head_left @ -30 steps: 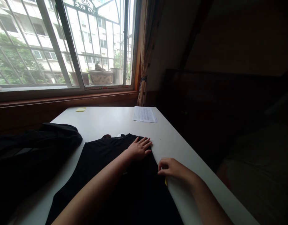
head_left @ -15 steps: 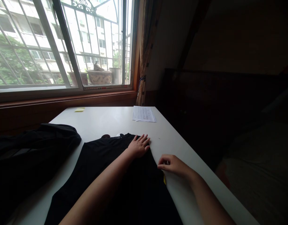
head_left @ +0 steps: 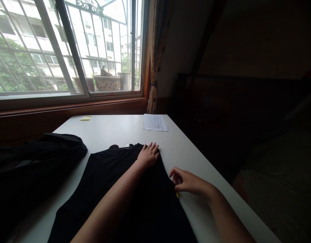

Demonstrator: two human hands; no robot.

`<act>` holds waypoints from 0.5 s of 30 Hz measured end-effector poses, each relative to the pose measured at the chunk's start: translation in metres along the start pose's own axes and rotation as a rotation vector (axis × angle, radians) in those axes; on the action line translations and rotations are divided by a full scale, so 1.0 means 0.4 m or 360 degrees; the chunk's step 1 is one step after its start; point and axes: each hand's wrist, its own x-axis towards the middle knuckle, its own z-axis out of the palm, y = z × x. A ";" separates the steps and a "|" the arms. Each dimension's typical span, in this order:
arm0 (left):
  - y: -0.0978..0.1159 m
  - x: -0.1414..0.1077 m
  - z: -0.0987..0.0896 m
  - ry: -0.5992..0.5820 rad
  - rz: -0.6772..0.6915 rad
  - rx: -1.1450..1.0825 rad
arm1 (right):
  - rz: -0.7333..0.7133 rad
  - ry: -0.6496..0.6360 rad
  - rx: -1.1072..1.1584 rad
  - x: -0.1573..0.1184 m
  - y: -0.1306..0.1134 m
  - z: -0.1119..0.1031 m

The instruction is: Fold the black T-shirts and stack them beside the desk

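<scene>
A black sleeveless-looking garment (head_left: 115, 179) lies spread on the white table in front of me. My left hand (head_left: 148, 155) rests flat near its upper right corner, fingers spread and pressing on the cloth. Beside the garment's right edge is my right hand (head_left: 184, 180), its fingers curved and the thumb apart from the index finger; nothing shows between them. The thumb tip is close to the cloth edge, and whether it touches I cannot tell. A small yellow piece (head_left: 177, 194) peeks out from that edge just below the thumb.
Dark bunched clothing (head_left: 41, 158) covers the table's left side. Papers (head_left: 155, 122) and a yellow sticky note (head_left: 85, 118) lie at the far end of the white table (head_left: 115, 128). Two round objects (head_left: 114, 146) sit behind the garment's top edge. A window with bars is beyond.
My right thumb and index finger have moved apart from a near pinch at the garment's edge. My left hand has shifted very slightly left on the cloth.
</scene>
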 end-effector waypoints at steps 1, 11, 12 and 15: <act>-0.001 0.001 0.000 0.0033 -0.0012 -0.0027 | -0.0014 0.0007 -0.0011 0.000 -0.001 0.001; -0.028 -0.043 -0.139 0.0437 -0.0034 -0.0538 | 0.0019 0.0041 -0.0114 -0.003 0.000 -0.009; -0.033 -0.064 -0.171 0.0462 -0.0038 -0.0583 | 0.0022 0.0035 -0.0128 -0.004 0.000 -0.010; -0.059 -0.149 -0.286 0.0526 -0.0088 -0.0682 | 0.0045 0.0043 -0.0152 -0.006 0.002 -0.014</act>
